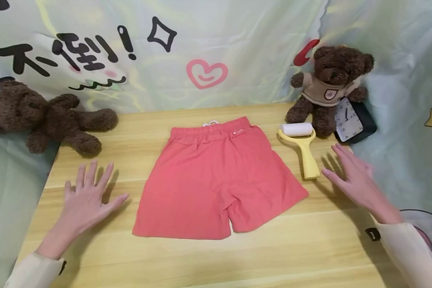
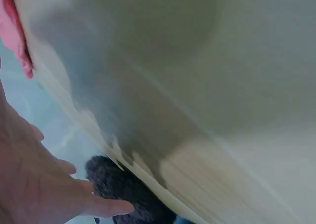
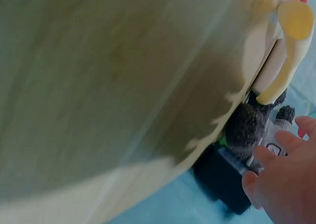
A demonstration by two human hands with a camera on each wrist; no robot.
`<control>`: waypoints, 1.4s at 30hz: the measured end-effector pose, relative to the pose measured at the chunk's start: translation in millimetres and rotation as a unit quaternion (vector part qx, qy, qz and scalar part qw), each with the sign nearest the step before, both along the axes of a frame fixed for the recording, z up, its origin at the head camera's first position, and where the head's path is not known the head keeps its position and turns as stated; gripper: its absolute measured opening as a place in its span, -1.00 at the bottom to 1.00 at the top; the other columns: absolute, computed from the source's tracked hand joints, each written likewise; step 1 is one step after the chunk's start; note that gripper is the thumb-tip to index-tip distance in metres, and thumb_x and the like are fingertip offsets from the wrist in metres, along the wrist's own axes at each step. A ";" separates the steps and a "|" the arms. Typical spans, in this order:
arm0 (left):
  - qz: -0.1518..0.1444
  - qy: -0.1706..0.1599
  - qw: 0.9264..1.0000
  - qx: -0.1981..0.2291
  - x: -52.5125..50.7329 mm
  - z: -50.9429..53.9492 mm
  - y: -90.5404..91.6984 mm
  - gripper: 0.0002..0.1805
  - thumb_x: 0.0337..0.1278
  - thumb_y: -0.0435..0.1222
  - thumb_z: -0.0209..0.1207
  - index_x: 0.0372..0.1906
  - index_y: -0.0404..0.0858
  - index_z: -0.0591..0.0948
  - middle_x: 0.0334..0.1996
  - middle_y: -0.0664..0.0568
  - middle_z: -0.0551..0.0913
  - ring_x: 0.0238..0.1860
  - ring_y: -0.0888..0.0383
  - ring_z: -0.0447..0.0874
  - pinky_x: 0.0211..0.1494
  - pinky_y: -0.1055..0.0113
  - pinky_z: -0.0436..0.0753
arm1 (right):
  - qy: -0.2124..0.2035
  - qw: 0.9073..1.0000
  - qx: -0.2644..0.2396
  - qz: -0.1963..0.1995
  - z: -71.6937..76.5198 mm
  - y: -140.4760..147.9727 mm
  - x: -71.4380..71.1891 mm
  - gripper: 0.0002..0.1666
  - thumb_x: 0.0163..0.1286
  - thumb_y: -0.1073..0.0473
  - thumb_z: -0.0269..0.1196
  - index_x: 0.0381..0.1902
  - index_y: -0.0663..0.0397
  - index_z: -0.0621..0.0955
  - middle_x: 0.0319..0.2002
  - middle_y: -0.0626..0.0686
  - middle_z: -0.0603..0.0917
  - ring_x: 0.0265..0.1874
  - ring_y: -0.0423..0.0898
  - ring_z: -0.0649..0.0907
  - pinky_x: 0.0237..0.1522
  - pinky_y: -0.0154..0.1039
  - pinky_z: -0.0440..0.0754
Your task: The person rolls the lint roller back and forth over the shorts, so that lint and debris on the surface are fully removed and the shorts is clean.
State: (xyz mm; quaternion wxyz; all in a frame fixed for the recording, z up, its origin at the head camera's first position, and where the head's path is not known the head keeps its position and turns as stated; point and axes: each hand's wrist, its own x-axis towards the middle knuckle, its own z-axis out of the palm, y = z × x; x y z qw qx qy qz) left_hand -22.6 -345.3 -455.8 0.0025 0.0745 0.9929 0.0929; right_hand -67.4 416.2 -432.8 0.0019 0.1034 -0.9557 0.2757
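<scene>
A pair of coral-red shorts point(image 1: 198, 180) lies spread flat on the wooden table, waistband toward the back, with a white drawstring loop point(image 1: 211, 123) at its top. To its left, my left hand point(image 1: 88, 202) hovers with fingers spread and holds nothing. On the other side, my right hand point(image 1: 356, 180) is held above the table, fingers extended, nothing in it. Nearest to that hand is a lint roller point(image 1: 304, 150) with a yellow handle and white roll, lying right of the shorts; the right wrist view shows its handle point(image 3: 294, 41) beyond the fingers.
A brown teddy bear point(image 1: 63, 116) lies at the back left. Another teddy bear point(image 1: 333, 80) in a beige shirt sits at the back right, beside a black square clock point(image 1: 353, 120). Printed cloth point(image 1: 252, 52) hangs behind and around the wooden table point(image 1: 187, 264).
</scene>
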 end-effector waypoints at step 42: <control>-0.122 -0.085 0.989 0.022 -131.4 -14.4 120.5 0.29 0.23 0.57 0.12 0.84 0.09 -0.14 0.77 -0.28 -0.18 0.73 -0.38 -0.37 0.54 -0.56 -0.24 | -0.057 0.928 -0.307 -0.202 -16.1 -87.0 -29.4 -0.45 0.50 0.45 0.23 0.38 0.14 0.42 -0.18 -0.33 0.66 -0.23 -0.42 0.63 -0.27 -0.51 0.59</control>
